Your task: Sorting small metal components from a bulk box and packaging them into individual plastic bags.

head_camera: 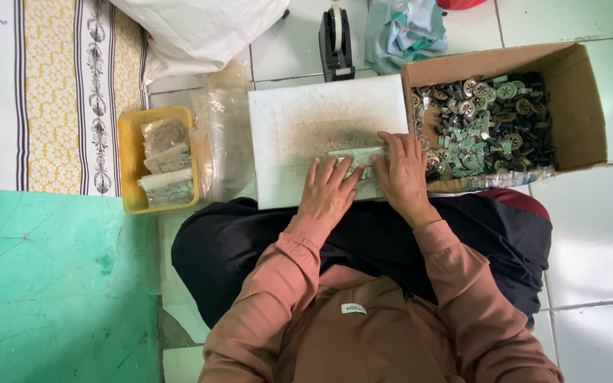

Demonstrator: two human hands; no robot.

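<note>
- Left hand: palm down, fingers spread flat, pointing to 12 o'clock.
- Right hand: palm down just beside it at 3 o'clock, fingers together.
- Both forearms sleeved, converging forward.

floor: white tiles, glossy, dark joints
left: green mat
far left: patterned cloth, yellow, black and white
light: soft, even

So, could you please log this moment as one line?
left hand, right hand: pressing small clear plastic bag | on white board | cardboard box beside
</note>
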